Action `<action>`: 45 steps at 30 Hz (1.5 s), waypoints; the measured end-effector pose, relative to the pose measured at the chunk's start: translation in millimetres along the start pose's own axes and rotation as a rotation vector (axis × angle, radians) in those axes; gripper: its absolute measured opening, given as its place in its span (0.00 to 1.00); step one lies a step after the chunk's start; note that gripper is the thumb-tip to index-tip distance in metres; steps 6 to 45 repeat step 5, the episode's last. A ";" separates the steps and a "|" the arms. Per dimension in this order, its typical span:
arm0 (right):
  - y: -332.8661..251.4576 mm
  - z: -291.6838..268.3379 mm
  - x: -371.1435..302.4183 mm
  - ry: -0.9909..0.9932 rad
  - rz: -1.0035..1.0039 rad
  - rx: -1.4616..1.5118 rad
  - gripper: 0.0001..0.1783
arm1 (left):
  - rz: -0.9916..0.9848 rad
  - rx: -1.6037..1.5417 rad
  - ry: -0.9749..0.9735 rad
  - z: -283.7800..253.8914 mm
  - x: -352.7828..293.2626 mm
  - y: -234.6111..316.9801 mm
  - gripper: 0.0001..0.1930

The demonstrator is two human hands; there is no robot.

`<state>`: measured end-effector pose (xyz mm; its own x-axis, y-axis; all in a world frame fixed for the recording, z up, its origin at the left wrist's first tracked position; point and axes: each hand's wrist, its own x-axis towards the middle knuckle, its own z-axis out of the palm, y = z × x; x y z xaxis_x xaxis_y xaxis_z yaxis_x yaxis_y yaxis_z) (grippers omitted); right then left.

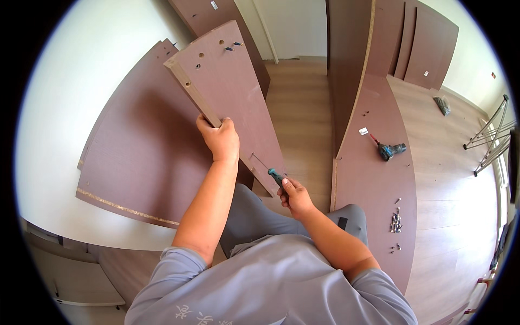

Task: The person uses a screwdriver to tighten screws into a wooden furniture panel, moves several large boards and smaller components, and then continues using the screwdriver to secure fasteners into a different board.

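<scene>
My left hand (222,138) is closed on the left edge of a long reddish-brown furniture board (238,92), which stands tilted in front of me. Drilled holes and two protruding connector pins (233,46) show near its far end. In my right hand (295,196) is a screwdriver (275,175) with a green and black handle. Its thin shaft points up and left across the near part of the board. The tip is close to the board's left edge; whether it sits in a hole I cannot make out.
On a brown panel to the right lie a blue-black cordless drill (387,151), a white label (363,131) and a pile of small fittings (396,221). An upright panel (349,70) rises beside it. More boards (141,130) lean at the left wall. A metal folding stand (492,135) is far right.
</scene>
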<state>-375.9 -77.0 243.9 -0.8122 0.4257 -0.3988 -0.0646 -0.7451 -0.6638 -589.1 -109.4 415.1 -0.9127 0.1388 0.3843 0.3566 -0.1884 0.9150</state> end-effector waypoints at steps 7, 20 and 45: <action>2.8 -14.5 10.8 -0.080 0.252 0.197 0.28 | 0.047 0.031 -0.010 -1.5 2.4 -4.4 0.26; 2.8 -14.5 10.8 -0.080 0.252 0.197 0.28 | 0.047 0.031 -0.010 -1.5 2.4 -4.4 0.26; 2.8 -14.5 10.8 -0.080 0.252 0.197 0.28 | 0.047 0.031 -0.010 -1.5 2.4 -4.4 0.26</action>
